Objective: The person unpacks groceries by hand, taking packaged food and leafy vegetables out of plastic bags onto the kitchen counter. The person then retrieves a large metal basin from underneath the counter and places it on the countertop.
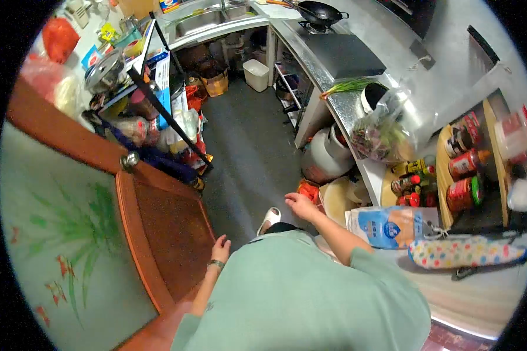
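Observation:
My left hand (221,248) hangs low beside the brown wooden door (170,234), a band round its wrist. It holds nothing, and its fingers are loosely apart. My right hand (301,206) reaches forward at waist height above the floor, empty, with its fingers relaxed and a little bent. Near it are a red plastic bag (308,191) and a pale round tub (336,200) on the floor. Beyond these stands a grey gas cylinder (325,157) under the counter. One white shoe (270,219) shows below me.
Along the right, the counter (336,105) carries spring onions (351,87), a clear bag of vegetables (386,131) and a wok (319,11). A sink (199,24) is at the back, a white bin (256,75) beneath. A crowded rack (158,99) lines the left; dark floor (246,146) runs between.

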`<state>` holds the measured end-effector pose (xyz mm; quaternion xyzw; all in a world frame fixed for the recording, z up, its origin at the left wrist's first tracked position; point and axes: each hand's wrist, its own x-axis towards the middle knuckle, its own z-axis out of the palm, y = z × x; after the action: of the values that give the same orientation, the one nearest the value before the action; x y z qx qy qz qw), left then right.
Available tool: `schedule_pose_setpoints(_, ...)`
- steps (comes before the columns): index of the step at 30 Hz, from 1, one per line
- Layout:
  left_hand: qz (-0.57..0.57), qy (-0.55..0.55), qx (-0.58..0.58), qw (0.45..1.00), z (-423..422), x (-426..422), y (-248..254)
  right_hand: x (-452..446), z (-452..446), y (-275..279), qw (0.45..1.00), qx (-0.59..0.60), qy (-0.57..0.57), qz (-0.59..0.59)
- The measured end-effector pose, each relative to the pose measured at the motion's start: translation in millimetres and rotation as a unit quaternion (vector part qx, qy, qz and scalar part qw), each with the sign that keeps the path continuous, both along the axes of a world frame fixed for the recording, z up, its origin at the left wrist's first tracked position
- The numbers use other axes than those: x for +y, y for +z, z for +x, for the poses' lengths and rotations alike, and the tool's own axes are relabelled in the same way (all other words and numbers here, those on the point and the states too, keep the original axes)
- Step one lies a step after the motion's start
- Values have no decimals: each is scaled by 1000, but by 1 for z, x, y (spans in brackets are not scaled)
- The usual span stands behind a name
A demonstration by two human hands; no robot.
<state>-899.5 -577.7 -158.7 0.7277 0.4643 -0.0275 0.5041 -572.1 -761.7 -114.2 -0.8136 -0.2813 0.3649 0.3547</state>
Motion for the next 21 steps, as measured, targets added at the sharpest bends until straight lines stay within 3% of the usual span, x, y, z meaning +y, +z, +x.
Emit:
schedule_pose_setpoints(2, -5, -32, 37, 999, 17, 12, -18, 13, 32, 2, 999, -49, -3, 24)
schedule_pose_setpoints(6, -24, -132, 53, 990, 52, 39, -56, 23, 89, 7, 997, -21, -70, 7)
schedule_pose_setpoints(8, -52, -125, -1, 991, 64, 53, -83, 21, 106, 23, 995, -38, -85, 24)
schedule_pose_setpoints(10, -72, -140, 10, 987, 104, 67, -68, 14, 127, 27, 984, -46, -162, 53)
schedule_pose_setpoints(11, -43, -169, 36, 984, 131, 72, -34, 11, 134, 40, 979, -65, -185, 63)
schedule_pose_setpoints(13, -49, -196, 45, 978, 161, 91, -29, 0, 149, 51, 963, -73, -244, 93)
schedule_pose_setpoints(15, -38, -264, 61, 962, 196, 108, -23, -16, 158, 75, 936, -77, -313, 139)
schedule_pose_setpoints(16, -63, -262, 41, 962, 207, 119, -44, -24, 164, 95, 921, -99, -346, 150)
schedule_pose_setpoints(17, -73, -281, 48, 956, 224, 127, -46, -35, 170, 102, 894, -171, -386, 149)
schedule_pose_setpoints(18, -82, -295, 55, 951, 238, 139, -50, -39, 175, 123, 860, -154, -445, 198)
schedule_pose_setpoints(21, -52, -360, 39, 930, 285, 166, -73, -66, 204, 144, 743, -313, -522, 277)
